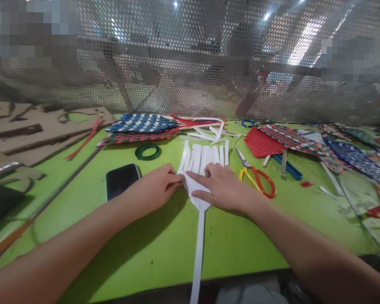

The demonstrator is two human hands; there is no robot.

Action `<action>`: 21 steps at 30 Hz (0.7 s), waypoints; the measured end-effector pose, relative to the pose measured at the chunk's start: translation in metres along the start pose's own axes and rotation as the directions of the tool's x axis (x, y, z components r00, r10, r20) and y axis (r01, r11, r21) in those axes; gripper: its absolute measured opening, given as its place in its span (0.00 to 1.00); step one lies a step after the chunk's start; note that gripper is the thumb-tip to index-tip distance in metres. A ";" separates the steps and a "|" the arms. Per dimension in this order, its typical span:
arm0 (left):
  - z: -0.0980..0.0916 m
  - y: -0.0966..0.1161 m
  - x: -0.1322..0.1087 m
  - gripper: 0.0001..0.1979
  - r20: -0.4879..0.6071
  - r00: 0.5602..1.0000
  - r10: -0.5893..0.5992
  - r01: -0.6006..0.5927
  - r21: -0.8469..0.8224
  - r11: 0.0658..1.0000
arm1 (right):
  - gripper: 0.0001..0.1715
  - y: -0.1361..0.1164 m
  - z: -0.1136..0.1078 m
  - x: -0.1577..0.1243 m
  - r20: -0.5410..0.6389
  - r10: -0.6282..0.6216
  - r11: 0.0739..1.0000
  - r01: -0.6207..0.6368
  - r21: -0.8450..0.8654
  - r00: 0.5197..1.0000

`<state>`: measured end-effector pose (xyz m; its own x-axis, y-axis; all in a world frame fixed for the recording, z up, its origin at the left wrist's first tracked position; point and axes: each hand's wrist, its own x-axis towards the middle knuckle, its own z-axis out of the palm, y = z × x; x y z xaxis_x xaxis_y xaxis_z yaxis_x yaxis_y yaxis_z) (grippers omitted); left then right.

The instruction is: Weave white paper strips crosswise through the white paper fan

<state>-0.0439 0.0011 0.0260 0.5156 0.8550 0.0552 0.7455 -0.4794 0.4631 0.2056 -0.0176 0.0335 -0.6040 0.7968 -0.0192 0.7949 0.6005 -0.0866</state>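
Observation:
A white paper piece (202, 202), slit into several upright strips at its far end, lies on the green table in front of me. One long narrow white strip (199, 249) runs from its pointed near end past the table's front edge. My left hand (161, 185) pinches the piece's left edge between thumb and curled fingers. Spread across the right part of the white piece, my right hand (223, 185) presses it down with index finger and thumb stretched out. Its other fingers are bent, and nothing shows inside them.
Scissors with red and yellow handles (256, 179) lie right of my right hand. A phone (122, 179) and a green tape roll (147, 151) are at left. Woven pieces (142, 124) and loose white strips (209, 131) lie behind, cardboard (34, 131) far left. A perforated metal screen (183, 63) borders the back.

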 end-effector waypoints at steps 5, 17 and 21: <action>-0.015 -0.016 0.010 0.12 -0.050 0.970 -0.236 0.232 -0.074 0.970 | 0.34 -0.004 -0.003 0.000 0.012 -0.017 0.999 0.017 -0.028 1.000; -0.007 -0.005 0.015 0.15 -0.051 0.964 -0.262 0.253 -0.142 0.957 | 0.32 -0.001 -0.003 0.002 0.013 -0.070 0.997 0.071 -0.025 0.997; -0.007 -0.013 0.020 0.17 0.011 0.972 -0.234 0.231 -0.202 0.952 | 0.32 0.000 -0.003 0.002 0.008 -0.078 0.997 0.078 -0.018 0.997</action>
<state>-0.0458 0.0257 0.0275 0.3315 0.9413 -0.0642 0.7435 -0.2187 0.6320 0.2044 -0.0163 0.0367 -0.6645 0.7470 -0.0202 0.7463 0.6619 -0.0703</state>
